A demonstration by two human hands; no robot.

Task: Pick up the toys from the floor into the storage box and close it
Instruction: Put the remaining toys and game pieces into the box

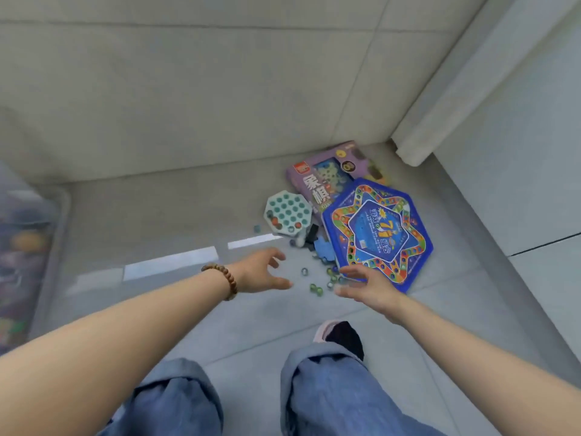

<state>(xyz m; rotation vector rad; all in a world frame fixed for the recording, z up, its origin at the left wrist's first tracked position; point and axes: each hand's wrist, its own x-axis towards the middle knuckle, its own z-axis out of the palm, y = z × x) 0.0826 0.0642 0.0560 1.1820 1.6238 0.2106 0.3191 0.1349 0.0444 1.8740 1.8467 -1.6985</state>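
A blue hexagonal game board (pixel 379 234) lies on the floor, overlapping a purple game box (pixel 327 174). A pale green peg board (pixel 287 210) sits to their left. Several glass marbles (pixel 316 288) and small dark and blue pieces (pixel 314 239) are scattered in front. My left hand (pixel 264 272), with a bead bracelet on the wrist, hovers open just left of the marbles. My right hand (pixel 366 283) is open, fingers spread, above the near corner of the blue board. Neither holds anything. A translucent storage box (pixel 47 240) stands at the far left, blurred.
A pale wall runs behind the toys and a white door frame (pixel 418 146) meets the corner at the right. My jeans-clad legs and one dark-socked foot in a pink slipper (pixel 338 336) are below the hands. Grey floor tiles surround the toys.
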